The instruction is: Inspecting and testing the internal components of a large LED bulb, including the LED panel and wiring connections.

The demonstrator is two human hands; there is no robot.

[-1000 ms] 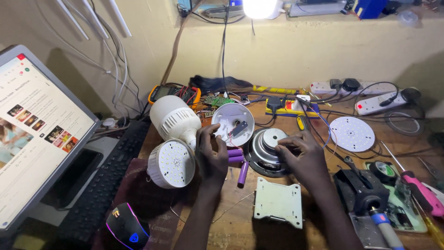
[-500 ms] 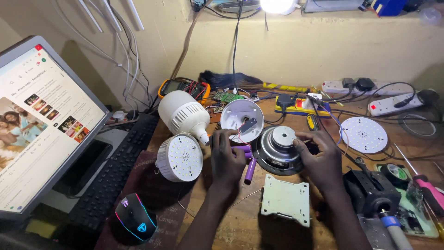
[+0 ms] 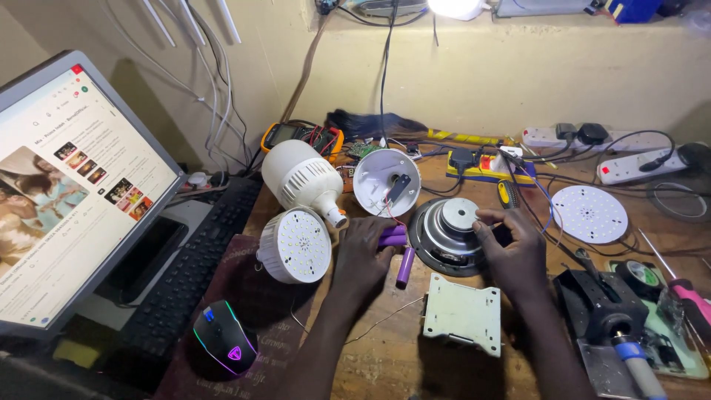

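Both hands (image 3: 363,248) (image 3: 511,248) shifted; purple cell (image 3: 405,267) lies near-upright, slightly tilted.

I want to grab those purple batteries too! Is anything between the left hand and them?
No. The left hand already rests on the purple batteries, its fingers touching them. One more purple battery lies just beside the hand, uncovered. The right hand is at the speaker.

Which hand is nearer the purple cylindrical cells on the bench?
Left. The left hand rests on the purple cells, fingers touching them. The right hand is apart from them, on the far side of the round speaker, at its rim.
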